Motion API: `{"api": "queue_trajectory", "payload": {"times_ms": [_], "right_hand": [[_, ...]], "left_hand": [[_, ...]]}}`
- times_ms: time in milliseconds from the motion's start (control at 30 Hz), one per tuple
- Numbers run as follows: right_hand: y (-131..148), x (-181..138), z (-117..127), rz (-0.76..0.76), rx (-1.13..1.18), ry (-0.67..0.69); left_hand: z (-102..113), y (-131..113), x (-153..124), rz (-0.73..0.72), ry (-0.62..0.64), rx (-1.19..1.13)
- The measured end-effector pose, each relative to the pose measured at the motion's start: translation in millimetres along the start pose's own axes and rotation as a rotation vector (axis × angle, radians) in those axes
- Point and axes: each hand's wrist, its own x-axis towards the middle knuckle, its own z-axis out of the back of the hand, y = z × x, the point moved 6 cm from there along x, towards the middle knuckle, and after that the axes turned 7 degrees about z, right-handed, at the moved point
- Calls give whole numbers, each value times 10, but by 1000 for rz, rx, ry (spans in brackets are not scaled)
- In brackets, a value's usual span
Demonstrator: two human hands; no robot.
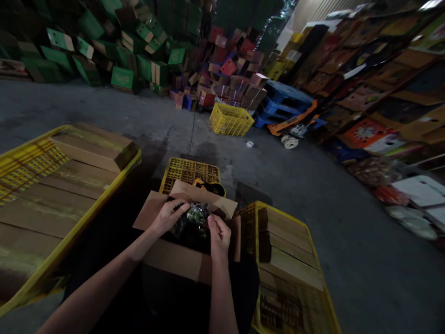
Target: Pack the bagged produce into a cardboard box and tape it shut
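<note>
Clear plastic (196, 215) bunched in open box (181, 258); left hand (171, 216) pinches one side, right hand (219, 232) the other. Blue pallets (285, 98) well beyond.

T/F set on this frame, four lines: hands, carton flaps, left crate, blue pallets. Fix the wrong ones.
1. The left hand and right hand both hold clear plastic. True.
2. The carton beneath them has its flaps closed. False: its flaps stand open.
3. The left yellow crate contains brown boxes. True.
4. The blue pallets are at the picture's left edge. False: they are right of centre.
</note>
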Motion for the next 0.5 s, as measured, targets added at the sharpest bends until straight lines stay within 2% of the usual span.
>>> {"api": "queue_trajectory", "payload": {"times_ms": [133,333,500], "right_hand": [[-3,13,50,20,-31,-55],[-40,24,112,29,-73,-107],[-7,17,2,20,89,-36]], "left_hand": [[-49,-17,-11,-5,53,-105],[-180,-2,-66,-83,211,-185],[-136,31,-27,-78,159,-204]]}}
